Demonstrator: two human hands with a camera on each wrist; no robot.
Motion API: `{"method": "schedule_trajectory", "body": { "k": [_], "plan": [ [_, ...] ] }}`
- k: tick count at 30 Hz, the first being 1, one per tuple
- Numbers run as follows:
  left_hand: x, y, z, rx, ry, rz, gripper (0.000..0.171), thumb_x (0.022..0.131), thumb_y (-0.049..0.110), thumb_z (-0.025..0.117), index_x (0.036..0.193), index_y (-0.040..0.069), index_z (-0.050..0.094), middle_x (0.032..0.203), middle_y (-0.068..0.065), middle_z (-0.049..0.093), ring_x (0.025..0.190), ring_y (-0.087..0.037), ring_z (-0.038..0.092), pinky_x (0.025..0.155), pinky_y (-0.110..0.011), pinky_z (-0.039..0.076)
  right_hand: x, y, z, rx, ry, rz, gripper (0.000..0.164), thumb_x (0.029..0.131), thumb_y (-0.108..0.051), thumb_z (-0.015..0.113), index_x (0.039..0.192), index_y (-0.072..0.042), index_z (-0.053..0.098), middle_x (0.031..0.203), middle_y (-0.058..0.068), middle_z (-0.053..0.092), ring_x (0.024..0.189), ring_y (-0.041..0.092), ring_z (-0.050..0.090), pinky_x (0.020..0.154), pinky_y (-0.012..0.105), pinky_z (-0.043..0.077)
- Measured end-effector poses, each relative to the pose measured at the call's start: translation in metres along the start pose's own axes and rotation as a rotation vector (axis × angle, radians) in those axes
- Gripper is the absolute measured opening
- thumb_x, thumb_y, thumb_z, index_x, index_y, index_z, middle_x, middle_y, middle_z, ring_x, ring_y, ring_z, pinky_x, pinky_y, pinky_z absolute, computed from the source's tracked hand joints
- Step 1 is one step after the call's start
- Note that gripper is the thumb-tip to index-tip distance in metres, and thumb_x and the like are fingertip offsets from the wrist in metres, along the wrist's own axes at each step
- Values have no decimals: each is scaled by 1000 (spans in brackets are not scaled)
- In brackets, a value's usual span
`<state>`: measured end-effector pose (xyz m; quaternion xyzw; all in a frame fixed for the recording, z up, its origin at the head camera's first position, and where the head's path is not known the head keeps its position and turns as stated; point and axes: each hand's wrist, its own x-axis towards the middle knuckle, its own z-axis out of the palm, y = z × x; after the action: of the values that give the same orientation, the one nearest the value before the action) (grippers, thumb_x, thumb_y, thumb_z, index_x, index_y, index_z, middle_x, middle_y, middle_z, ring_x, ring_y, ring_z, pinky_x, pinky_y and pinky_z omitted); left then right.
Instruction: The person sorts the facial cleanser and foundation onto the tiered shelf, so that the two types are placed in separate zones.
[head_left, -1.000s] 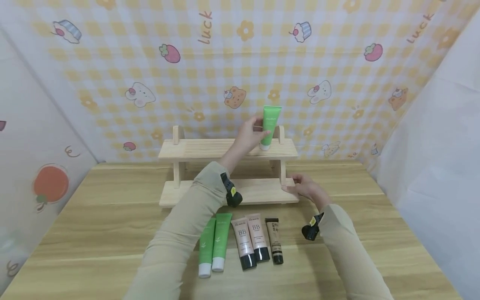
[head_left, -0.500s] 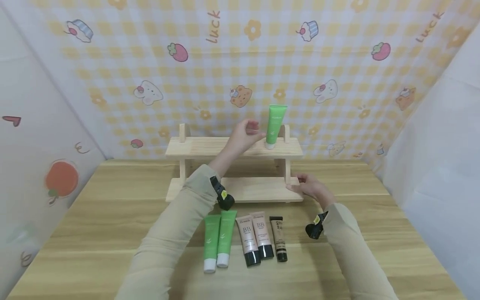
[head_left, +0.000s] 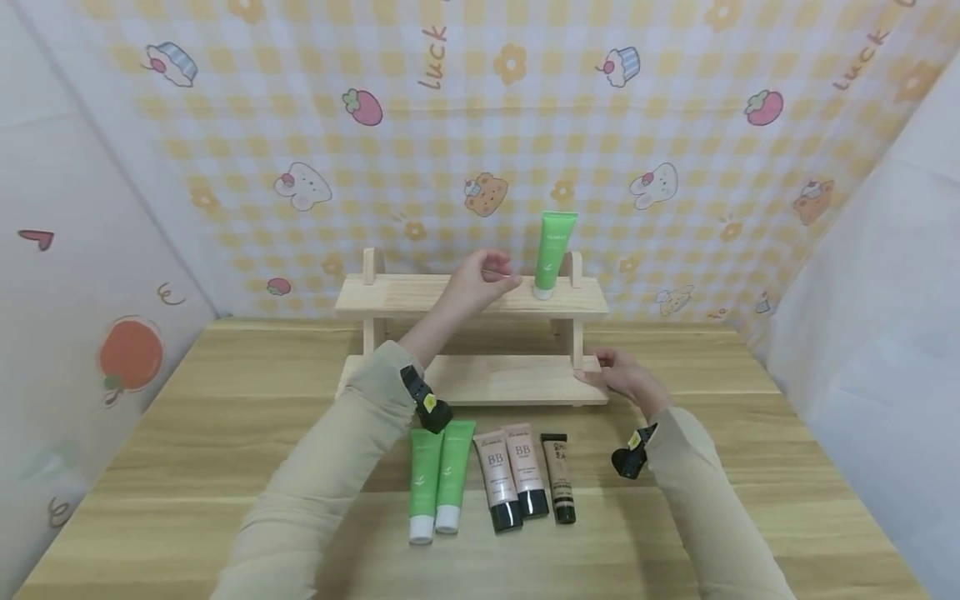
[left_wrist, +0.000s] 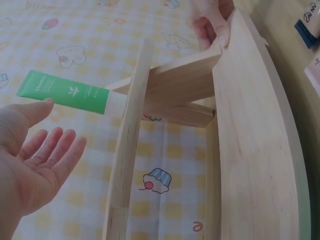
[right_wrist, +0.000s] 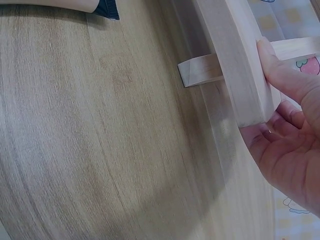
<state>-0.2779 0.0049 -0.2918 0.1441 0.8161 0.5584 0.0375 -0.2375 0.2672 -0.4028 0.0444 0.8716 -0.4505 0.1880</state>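
A green squeeze tube (head_left: 553,254) stands on its white cap near the right end of the upper board of a two-tier wooden display rack (head_left: 405,293). Just left of the tube is my left hand (head_left: 480,282), its fingers relaxed and holding nothing. In the left wrist view, the thumb overlaps the edge of the green tube (left_wrist: 67,92), with the other fingers below it. My right hand (head_left: 626,380) grips the right end of the rack's lower board. The right wrist view has the thumb on the top of the board (right_wrist: 245,65) and the fingers curled underneath.
On the table in front of the rack lie two green tubes (head_left: 452,475), two pink BB cream tubes (head_left: 498,475) and a slim beige tube with black ends (head_left: 558,479). Behind the rack hangs a yellow checked cloth (head_left: 420,150); white cloth (head_left: 862,333) flanks the table.
My left hand has let go of the green tube and drawn back to the left, leaving the tube standing on the upper board. The right hand stays on the rack.
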Motion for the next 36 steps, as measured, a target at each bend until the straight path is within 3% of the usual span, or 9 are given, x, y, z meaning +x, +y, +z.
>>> {"method": "schedule_trajectory", "body": {
  "k": [10,19,26,36],
  "plan": [
    [-16,-12,-12,26,-11,-21,46,84,21,66,122,2,49,115,-13,60,106,-27,59,86,-32,53,-2,-1,-1,26,-16,-7,68,86,-28,63,134,9,32,131,28,42,113,34,49,101,41,42],
    [-41,-24,-27,96,-65,-49,45,85,21,64,122,2,48,115,-15,60,108,-30,58,91,-37,51,-3,-2,0,46,-15,-8,68,86,-26,63,133,12,31,130,29,42,110,30,50,98,39,44],
    [-62,-37,-35,124,-115,-66,47,85,23,64,123,2,47,116,-14,59,108,-27,57,92,-36,50,-3,0,0,66,-22,7,72,86,-28,63,135,10,28,134,30,39,118,36,45,105,43,38],
    [-88,-48,-48,169,-124,-85,57,85,28,63,131,4,39,118,-13,58,112,-30,55,95,-41,48,-3,0,0,65,-29,20,75,85,-29,63,137,9,24,137,30,33,124,40,38,108,47,32]
  ]
}}
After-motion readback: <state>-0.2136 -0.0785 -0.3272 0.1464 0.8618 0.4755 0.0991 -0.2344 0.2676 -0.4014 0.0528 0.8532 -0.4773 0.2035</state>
